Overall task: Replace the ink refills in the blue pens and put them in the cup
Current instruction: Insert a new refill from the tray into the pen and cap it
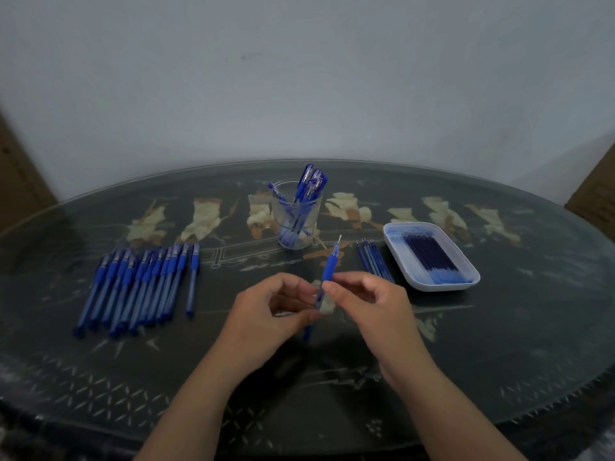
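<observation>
Head view — left hand [269, 311], right hand [369, 304] pinch pen [330, 266], cup [277, 212], tray [442, 287] beyond

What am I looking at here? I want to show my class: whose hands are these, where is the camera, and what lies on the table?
No machine here: a person works with bare hands, and the single picture comes from a camera worn on their head, looking forward and down. The left hand and right hand together hold one blue pen, tip pointing away, above a dark patterned table. To the left lies a row of blue pens. In the middle stands a clear cup with several pens in it. On the right is a white tray of refills, with a few loose refills beside it.
</observation>
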Action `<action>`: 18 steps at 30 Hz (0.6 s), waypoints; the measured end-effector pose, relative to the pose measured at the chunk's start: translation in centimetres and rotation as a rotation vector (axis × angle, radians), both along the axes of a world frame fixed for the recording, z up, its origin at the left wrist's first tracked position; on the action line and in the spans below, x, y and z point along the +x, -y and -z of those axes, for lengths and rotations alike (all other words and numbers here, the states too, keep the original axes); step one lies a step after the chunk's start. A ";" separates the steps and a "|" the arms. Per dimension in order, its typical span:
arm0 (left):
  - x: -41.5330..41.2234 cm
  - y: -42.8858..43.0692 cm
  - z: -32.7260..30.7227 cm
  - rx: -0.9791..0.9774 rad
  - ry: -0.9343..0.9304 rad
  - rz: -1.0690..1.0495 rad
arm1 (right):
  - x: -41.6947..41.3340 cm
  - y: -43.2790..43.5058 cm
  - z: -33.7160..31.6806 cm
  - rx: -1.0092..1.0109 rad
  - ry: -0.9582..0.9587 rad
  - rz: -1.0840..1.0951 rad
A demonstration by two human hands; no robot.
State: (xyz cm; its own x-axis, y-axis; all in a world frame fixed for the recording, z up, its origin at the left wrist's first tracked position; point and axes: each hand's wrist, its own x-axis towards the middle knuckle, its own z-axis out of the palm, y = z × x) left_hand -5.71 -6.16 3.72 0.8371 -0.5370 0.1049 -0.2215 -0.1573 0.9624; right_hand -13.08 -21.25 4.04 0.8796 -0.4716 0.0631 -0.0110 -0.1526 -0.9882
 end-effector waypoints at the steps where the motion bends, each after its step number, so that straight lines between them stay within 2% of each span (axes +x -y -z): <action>1: 0.0 -0.1 -0.1 0.010 0.003 0.002 | 0.0 0.0 -0.2 0.037 0.009 0.002; 4: 0.2 -0.3 0.0 0.069 0.030 0.010 | 0.1 0.5 -0.8 0.143 0.066 0.013; 14: 0.4 -0.7 -0.3 0.156 0.135 0.011 | -0.1 1.2 -1.4 0.260 0.110 0.032; 18: 0.6 -0.9 -0.1 0.184 0.159 0.003 | -0.3 2.3 -2.4 0.399 0.207 0.095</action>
State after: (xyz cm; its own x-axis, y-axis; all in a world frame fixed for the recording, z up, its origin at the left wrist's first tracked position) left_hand -5.08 -5.27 3.79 0.8163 -0.5615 0.1353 -0.3687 -0.3262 0.8704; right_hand -13.37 -23.57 6.41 0.8191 -0.5729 0.0300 0.1976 0.2327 -0.9523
